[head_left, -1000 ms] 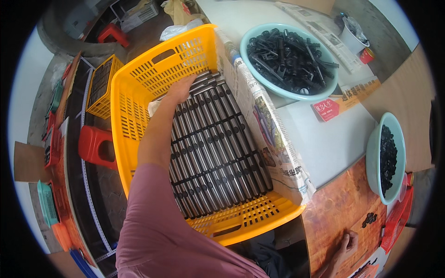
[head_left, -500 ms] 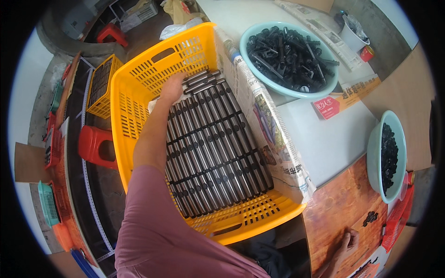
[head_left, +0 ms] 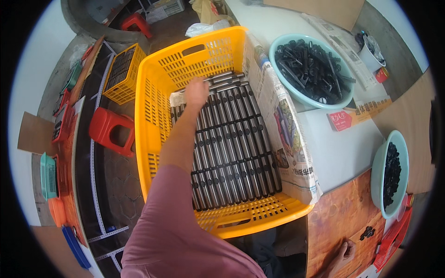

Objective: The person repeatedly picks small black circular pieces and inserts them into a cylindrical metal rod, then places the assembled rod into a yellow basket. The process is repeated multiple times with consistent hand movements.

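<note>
- Has left hand [head_left: 197, 92] at far end of metal rods [head_left: 236, 143], lying in rows inside yellow basket [head_left: 278, 219]; cannot tell grip of fingers.
- Has right hand [head_left: 344, 253] at brown desk [head_left: 343, 208], fingers curled; cannot tell grip.

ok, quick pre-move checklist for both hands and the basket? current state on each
1. Left hand inside the yellow basket: ok, at the far end.
2. Left hand's hold on a rod: cannot tell, fingertips hidden.
3. Metal rods in the main rows side by side: ok.
4. Far-end rods aligned with those rows: not ok, they lie crosswise.
5. Newspaper standing along the basket's right side: ok.
6. Right hand outside the basket: ok, near the small black parts.
</note>
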Motion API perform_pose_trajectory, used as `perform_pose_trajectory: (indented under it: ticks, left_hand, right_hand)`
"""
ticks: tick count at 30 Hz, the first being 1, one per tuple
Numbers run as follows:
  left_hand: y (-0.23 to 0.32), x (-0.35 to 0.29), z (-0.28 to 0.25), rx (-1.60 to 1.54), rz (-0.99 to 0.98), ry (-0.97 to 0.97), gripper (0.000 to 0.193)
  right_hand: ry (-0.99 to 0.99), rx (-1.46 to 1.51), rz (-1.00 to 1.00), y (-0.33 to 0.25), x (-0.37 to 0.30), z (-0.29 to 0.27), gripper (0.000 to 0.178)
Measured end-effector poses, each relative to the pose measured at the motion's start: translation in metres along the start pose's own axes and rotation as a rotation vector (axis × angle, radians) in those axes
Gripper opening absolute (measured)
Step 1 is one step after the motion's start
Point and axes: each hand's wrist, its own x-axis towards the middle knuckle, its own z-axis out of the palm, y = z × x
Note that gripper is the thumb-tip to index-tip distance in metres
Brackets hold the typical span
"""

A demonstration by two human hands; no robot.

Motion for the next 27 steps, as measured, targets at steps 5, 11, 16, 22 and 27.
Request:
perform_pose_trajectory:
  ticks: [5, 11, 16, 22, 27]
  left_hand:
    - [0.057, -0.009, -0.003, -0.150, -0.212, 0.022, 0.029]
    - [0.078, 0.053, -0.039, -0.176, -0.337, 0.220, 0.039]
    - [0.148, 0.104, -0.110, -0.641, -0.069, 0.399, 0.040]
    - [0.382, 0.051, -0.194, -1.038, 0.368, 0.222, 0.031]
    - [0.570, -0.084, -0.247, -1.188, 0.696, 0.000, 0.013]
  right_hand:
    - [0.062, 0.228, 0.214, -0.012, -0.006, 0.010, 0.006]
    - [0.021, 0.091, 0.182, -0.041, -0.004, 0.011, 0.015]
    - [-0.047, 0.048, -0.152, -0.033, 0.003, 0.009, 0.012]
    - [0.051, 0.135, -0.234, -0.020, 0.003, 0.003, 0.021]
    - [0.110, 0.265, -0.160, -0.022, 0.002, -0.025, 0.022]
